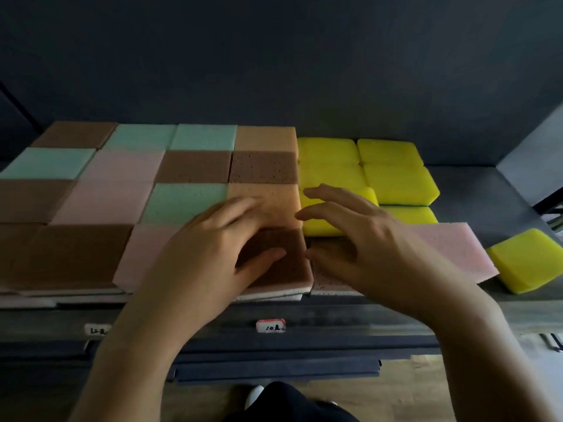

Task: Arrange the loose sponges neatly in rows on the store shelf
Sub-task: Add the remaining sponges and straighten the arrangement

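Flat sponges in brown, mint, pink and orange lie in tight rows on the dark shelf (475, 178). My left hand (210, 248) rests with relaxed fingers on a dark brown sponge (283, 263) in the front row, fingertips reaching the orange sponge (274, 199) behind it. My right hand (359, 239) hovers with spread, slightly bent fingers over a pink sponge (457, 248) lying askew at the front and a yellow sponge (320, 226). Several yellow sponges (396, 181) sit in two columns to the right. One loose yellow sponge (527, 260) lies tilted at the far right.
A price tag (270, 325) is clipped to the shelf's front rail (335, 315). Bare dark shelf shows at the right behind the loose sponge. The dark back wall (274, 71) closes the shelf. Wooden floor and a shoe (254, 395) appear below.
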Demonstrator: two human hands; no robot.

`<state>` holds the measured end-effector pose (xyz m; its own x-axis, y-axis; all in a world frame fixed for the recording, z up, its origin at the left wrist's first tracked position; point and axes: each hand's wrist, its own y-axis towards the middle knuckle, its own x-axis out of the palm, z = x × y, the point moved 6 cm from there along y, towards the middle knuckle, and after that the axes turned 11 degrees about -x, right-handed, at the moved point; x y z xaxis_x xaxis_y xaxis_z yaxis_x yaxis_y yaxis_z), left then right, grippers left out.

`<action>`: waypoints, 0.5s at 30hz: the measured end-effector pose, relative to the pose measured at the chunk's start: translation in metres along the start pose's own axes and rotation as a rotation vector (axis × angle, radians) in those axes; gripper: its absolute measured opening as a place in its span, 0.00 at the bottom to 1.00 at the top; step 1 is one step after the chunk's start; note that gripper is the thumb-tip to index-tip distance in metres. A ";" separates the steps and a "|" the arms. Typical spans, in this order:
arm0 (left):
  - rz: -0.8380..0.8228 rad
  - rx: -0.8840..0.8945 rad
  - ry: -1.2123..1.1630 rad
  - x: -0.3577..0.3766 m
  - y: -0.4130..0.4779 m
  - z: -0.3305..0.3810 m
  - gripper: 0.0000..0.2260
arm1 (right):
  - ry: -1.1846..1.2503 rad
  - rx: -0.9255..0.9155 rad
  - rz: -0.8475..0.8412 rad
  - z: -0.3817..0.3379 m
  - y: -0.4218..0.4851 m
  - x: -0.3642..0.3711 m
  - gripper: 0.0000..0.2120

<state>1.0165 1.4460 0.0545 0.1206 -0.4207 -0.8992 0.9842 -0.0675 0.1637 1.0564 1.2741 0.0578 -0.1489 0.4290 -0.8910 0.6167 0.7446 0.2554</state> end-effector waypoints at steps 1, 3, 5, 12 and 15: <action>0.000 0.005 -0.010 -0.002 -0.005 -0.002 0.25 | 0.030 -0.025 -0.006 -0.008 0.001 0.003 0.22; 0.013 0.012 -0.015 -0.006 -0.015 -0.008 0.26 | 0.057 -0.072 -0.019 -0.021 0.001 0.009 0.23; 0.016 0.003 -0.020 -0.007 -0.023 -0.017 0.28 | 0.046 -0.114 -0.034 -0.028 0.001 0.019 0.25; -0.010 0.046 0.057 -0.007 -0.035 -0.031 0.28 | -0.092 -0.124 0.026 -0.037 0.006 0.039 0.24; -0.025 0.056 0.080 -0.007 -0.032 -0.032 0.26 | -0.104 -0.102 0.072 -0.038 0.007 0.039 0.23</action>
<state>0.9881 1.4802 0.0430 0.1078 -0.3451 -0.9323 0.9785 -0.1290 0.1609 1.0250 1.3154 0.0392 -0.0226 0.4319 -0.9017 0.5400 0.7643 0.3525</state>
